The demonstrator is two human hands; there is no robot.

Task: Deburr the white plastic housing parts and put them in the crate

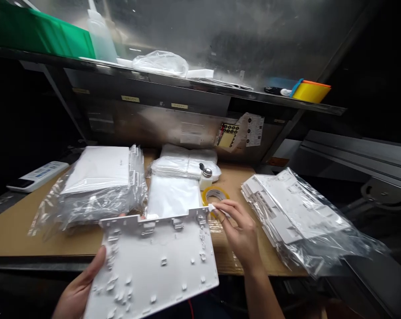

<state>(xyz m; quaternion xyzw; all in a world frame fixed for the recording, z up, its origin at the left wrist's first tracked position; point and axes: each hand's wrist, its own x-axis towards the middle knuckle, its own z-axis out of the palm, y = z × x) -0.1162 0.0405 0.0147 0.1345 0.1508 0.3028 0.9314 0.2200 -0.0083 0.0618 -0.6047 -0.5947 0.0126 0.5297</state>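
Above the tabletop's (7,239) near edge, the left hand (79,283) holds a white panel (160,270), clipped side up. The right hand's (243,235) fingers (230,209) pinch a small white piece at the panel's far right corner. Bagged panel stacks lie toward the left (97,173) and right (293,208) edges; between them sit a tape roll (205,195), a bottle (206,182) and, along the far edge, clear bags (178,164).

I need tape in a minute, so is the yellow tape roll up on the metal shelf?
No, the yellow tape roll lies on the cardboard, just beyond the right hand.
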